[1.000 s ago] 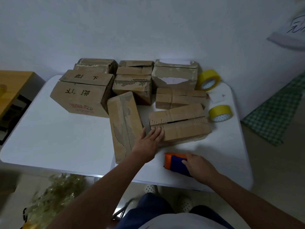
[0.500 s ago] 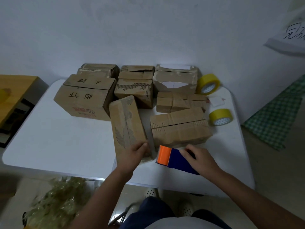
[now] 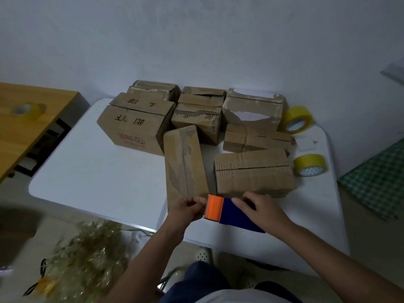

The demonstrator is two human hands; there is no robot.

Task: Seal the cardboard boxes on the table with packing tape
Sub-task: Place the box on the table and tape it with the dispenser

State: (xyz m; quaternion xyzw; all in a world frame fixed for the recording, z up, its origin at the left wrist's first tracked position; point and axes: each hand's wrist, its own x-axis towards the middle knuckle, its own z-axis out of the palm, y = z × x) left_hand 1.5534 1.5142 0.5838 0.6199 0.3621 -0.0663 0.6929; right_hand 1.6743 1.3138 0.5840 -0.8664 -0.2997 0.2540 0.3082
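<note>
Tape dispenser (image 3: 231,212) gripped in my right hand (image 3: 265,209) above the desk (image 3: 98,171) front edge, left hand (image 3: 188,207) pinching at its orange end, probably the tape tip, so pull straight toward narrow box (image 3: 185,165) seam.

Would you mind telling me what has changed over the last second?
The left hand left the front box and now pinches the orange end of the tape dispenser, which the right hand gripped and lifted off the table. The boxes and tape rolls stayed put.
</note>
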